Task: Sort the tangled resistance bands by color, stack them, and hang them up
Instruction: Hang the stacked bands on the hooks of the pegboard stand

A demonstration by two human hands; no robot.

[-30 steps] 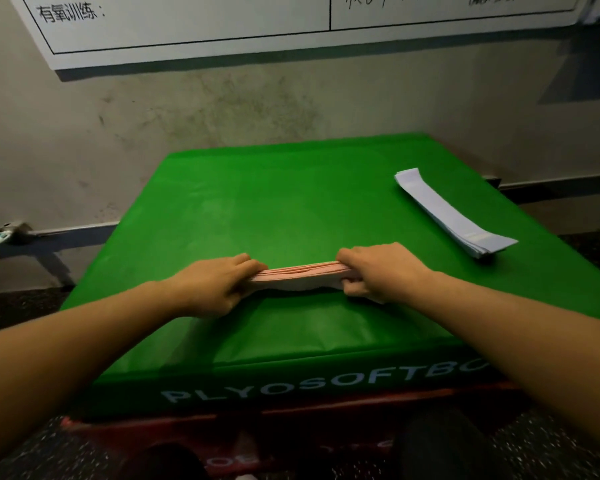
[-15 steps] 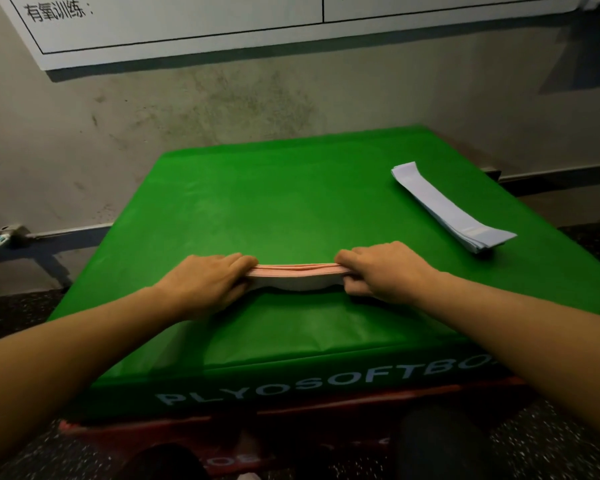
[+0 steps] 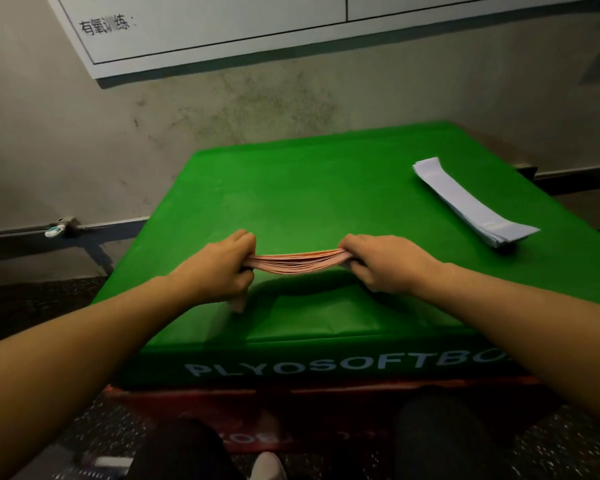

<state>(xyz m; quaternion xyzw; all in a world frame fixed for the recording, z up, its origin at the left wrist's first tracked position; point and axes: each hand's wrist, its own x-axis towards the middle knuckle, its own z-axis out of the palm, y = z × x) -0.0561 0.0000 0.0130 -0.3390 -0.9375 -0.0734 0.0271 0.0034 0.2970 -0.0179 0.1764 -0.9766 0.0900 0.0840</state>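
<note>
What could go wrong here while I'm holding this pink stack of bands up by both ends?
1. The pink bands hang above the green box, gripped only at the ends by the left hand and right hand. The middle sags, so layers might fan out or slip loose.
2. If one end slips, the stretchy stack could snap toward the other hand.
3. The pale bands lie near the box's right edge; a swing might knock them off.

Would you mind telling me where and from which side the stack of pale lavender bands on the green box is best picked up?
Take the lavender stack at its near end, coming from the right hand side. It lies flat and diagonal on the green box, and its near end fans slightly, so a pinch across the width there would probably gather all layers. Both hands now hold the pink stack.
</note>
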